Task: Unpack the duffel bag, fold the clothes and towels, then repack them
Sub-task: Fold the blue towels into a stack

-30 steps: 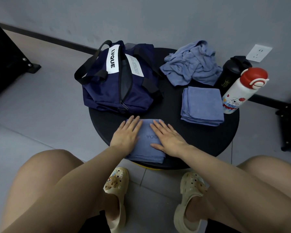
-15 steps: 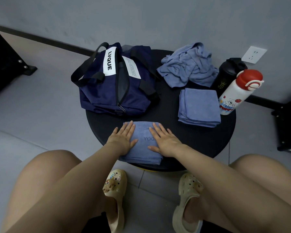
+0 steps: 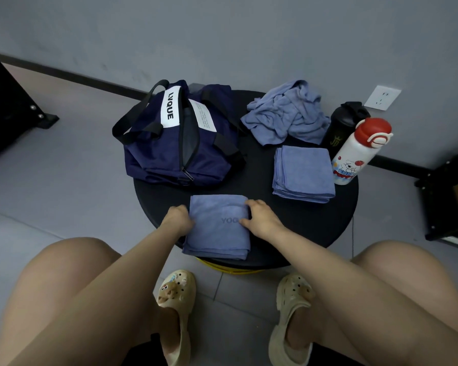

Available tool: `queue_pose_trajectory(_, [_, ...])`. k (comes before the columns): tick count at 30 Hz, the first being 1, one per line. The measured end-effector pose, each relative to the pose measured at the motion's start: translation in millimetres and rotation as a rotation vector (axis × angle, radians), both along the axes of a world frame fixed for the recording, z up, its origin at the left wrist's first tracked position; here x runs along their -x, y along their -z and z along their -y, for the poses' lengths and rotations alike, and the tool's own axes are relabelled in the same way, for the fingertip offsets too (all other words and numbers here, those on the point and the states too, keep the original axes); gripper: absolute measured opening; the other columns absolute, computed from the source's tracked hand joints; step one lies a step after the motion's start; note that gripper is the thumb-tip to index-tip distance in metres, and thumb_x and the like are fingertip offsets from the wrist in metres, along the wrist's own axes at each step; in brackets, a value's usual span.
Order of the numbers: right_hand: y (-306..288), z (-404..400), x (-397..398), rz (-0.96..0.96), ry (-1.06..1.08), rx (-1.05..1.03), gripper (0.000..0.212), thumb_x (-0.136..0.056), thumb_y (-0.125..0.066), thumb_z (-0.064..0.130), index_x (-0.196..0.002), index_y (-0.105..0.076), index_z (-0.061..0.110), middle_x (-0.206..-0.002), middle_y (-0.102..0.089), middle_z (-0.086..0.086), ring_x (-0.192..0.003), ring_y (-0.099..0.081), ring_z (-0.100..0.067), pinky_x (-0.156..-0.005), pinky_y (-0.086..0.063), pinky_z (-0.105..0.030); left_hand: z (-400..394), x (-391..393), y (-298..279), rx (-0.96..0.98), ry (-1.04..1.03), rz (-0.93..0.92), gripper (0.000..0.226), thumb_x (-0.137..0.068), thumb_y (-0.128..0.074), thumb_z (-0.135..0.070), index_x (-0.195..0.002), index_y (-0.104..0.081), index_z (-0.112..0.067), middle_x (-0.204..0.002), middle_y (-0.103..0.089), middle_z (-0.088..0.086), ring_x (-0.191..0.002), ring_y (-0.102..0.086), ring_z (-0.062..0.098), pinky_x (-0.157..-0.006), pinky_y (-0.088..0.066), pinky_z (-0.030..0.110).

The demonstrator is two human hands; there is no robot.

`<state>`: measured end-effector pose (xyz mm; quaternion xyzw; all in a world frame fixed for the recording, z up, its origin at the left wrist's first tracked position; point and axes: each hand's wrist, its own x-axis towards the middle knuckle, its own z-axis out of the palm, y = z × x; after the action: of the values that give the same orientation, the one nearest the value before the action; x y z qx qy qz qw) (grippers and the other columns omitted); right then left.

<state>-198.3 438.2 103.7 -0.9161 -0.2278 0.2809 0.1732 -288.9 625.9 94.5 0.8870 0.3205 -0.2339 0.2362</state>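
**Both hands take hold of the folded towel**

On the near edge of the round black desk (image 3: 328, 228) lies a folded blue towel (image 3: 217, 228). The left hand (image 3: 177, 220) curls over its left edge, the right hand (image 3: 259, 217) over its right, each grip closed on the cloth. Behind it sits the navy duffel bag (image 3: 175, 143), zip open. To the right are a folded towel stack (image 3: 303, 175), a crumpled blue garment (image 3: 286, 114), a white bottle (image 3: 354, 151) and a black shaker (image 3: 341, 125).
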Motion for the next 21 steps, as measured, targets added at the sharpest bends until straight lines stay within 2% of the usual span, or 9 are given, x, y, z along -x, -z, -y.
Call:
queue_pose_trajectory(3, [-0.8, 0.6, 0.5, -0.096, 0.060, 0.066, 0.049, -0.094, -0.056, 0.032, -0.134, -0.042, 0.007, -0.131, -0.052, -0.013, -0.118, -0.052, -0.028, -0.088, -0.044, -0.031, 2.9, -1.3, -1.4, 0.010, 0.025, -0.031, 0.040, -0.097, -0.046, -0.018, -0.132, -0.042, 0.001, -0.134, -0.048, 0.018, -0.120, -0.049, 0.030, -0.093, -0.041, 0.030])
queue_pose_trajectory(6, [-2.2, 0.7, 1.5, -0.163, 0.058, 0.126, 0.037, -0.096, -0.051, 0.032, -0.123, -0.052, 0.008, -0.126, -0.055, -0.011, -0.110, -0.056, -0.026, -0.074, -0.040, -0.026, 1.4, -2.6, -0.2, 0.072, -0.053, -0.037, 0.037, -0.095, -0.050, -0.018, -0.127, -0.048, 0.001, -0.128, -0.052, 0.016, -0.116, -0.052, 0.029, -0.088, -0.043, 0.030])
queue_pose_trajectory(9, [-0.9, 0.0, -2.1, -0.165, 0.111, 0.098, 0.028, -0.092, -0.057, 0.033, -0.108, -0.056, 0.011, -0.118, -0.059, -0.010, -0.094, -0.058, -0.022, -0.061, -0.040, -0.027, -2.1, -5.5, 3.1, 0.230, -0.193, -0.007, 0.016, -0.090, -0.057, -0.014, -0.098, -0.054, -0.001, -0.100, -0.055, 0.014, -0.089, -0.057, 0.026, -0.069, -0.047, 0.030])
queue_pose_trajectory(11, [-1.6, -0.1, -4.4, -0.172, 0.144, 0.072, 0.018, -0.090, -0.060, 0.029, -0.097, -0.055, 0.013, -0.110, -0.062, -0.009, -0.086, -0.058, -0.020, -0.052, -0.038, -0.025, -1.0, -8.0, 2.9, 0.332, -0.290, 0.022, 0.014, -0.088, -0.059, -0.010, -0.087, -0.050, 0.000, -0.088, -0.051, 0.014, -0.076, -0.053, 0.025, -0.060, -0.045, 0.031])
queue_pose_trajectory(14, [-4.3, 1.4, -5.2, -0.183, 0.188, -0.004, 0.012, -0.087, -0.060, 0.023, -0.092, -0.055, 0.014, -0.101, -0.060, -0.005, -0.085, -0.057, -0.018, -0.052, -0.037, -0.023, 5.0, -11.4, 0.7, 0.386, -0.349, 0.046, 0.017, -0.087, -0.057, -0.005, -0.100, -0.049, 0.003, -0.101, -0.051, 0.017, -0.089, -0.054, 0.030, -0.066, -0.046, 0.033])
queue_pose_trajectory(17, [-6.5, 6.0, -6.8, -0.187, 0.233, -0.097, 0.011, -0.085, -0.062, 0.019, -0.091, -0.054, 0.015, -0.094, -0.059, -0.002, -0.082, -0.055, -0.015, -0.054, -0.038, -0.021, 12.2, -17.5, -2.1, 0.389, -0.363, 0.087, 0.022, -0.086, -0.055, -0.005, -0.106, -0.053, 0.004, -0.107, -0.054, 0.019, -0.090, -0.054, 0.029, -0.062, -0.046, 0.032])
queue_pose_trajectory(19, [-8.6, 10.1, -9.1, -0.173, 0.271, -0.153, 0.011, -0.084, -0.062, 0.018, -0.088, -0.052, 0.016, -0.086, -0.057, 0.000, -0.076, -0.053, -0.013, -0.051, -0.036, -0.019, 18.2, -22.7, -5.2, 0.383, -0.371, 0.149, 0.020, -0.086, -0.056, -0.006, -0.104, -0.054, 0.001, -0.110, -0.057, 0.019, -0.092, -0.056, 0.029, -0.065, -0.046, 0.029])
queue_pose_trajectory(21, [-11.6, 14.1, -12.8, -0.142, 0.324, -0.199, 0.010, -0.084, -0.061, 0.017, -0.088, -0.051, 0.015, -0.083, -0.057, 0.000, -0.072, -0.053, -0.012, -0.050, -0.036, -0.019, 26.9, -27.1, -10.6, 0.365, -0.380, 0.229, 0.008, -0.086, -0.055, -0.007, -0.093, -0.052, -0.006, -0.104, -0.056, 0.014, -0.092, -0.054, 0.026, -0.071, -0.043, 0.028])
